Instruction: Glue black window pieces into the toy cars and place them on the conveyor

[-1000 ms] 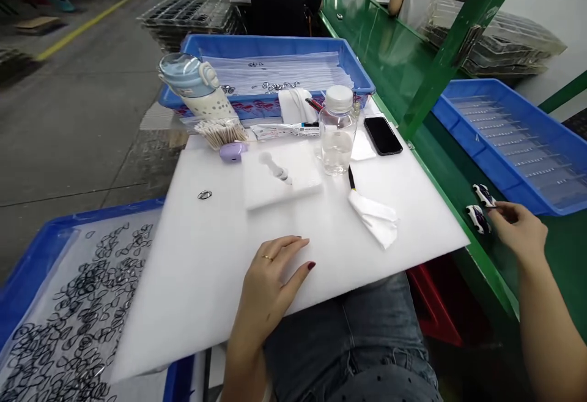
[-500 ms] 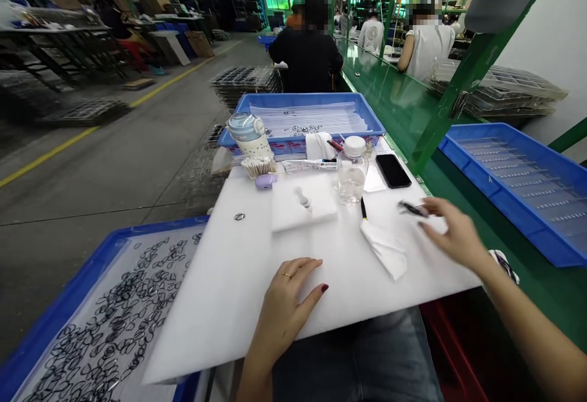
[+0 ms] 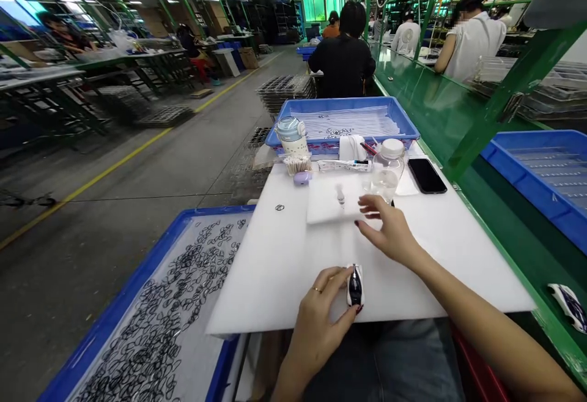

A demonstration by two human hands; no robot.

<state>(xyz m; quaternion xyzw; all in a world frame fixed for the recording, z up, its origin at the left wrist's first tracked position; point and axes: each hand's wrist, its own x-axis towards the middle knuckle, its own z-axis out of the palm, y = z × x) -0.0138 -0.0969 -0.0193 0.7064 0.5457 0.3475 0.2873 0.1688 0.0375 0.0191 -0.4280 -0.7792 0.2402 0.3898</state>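
Observation:
My left hand [image 3: 323, 316] is at the front of the white work board [image 3: 284, 279]. Its fingers and thumb grip a small black-and-white car-shaped piece [image 3: 355, 287] that looks like a toy car shell. Farther up the board, my right hand [image 3: 387, 227] hangs with fingers apart and nothing between them. Its fingertips are by the white foam pad [image 3: 321, 203], on which a small whitish smear or lump [image 3: 340, 195] shows. A clear bottle [image 3: 386, 166] with a white cap stands just behind that hand. The black-handled tool is mostly hidden by the right hand.
Behind lie a cup [image 3: 292, 136], cotton swabs [image 3: 297, 164], a purple case [image 3: 302, 178] and a phone [image 3: 426, 175]. Blue trays stand at the back [image 3: 339, 103], left [image 3: 137, 279] and right [image 3: 532, 163]. Another car-shaped piece [image 3: 568, 307] is on the green bench. Co-workers sit ahead.
My right hand has moved left from the board's right side, where it held a small dark thing, and is now bare. The left hand has closed on the car-shaped piece. The view has turned left.

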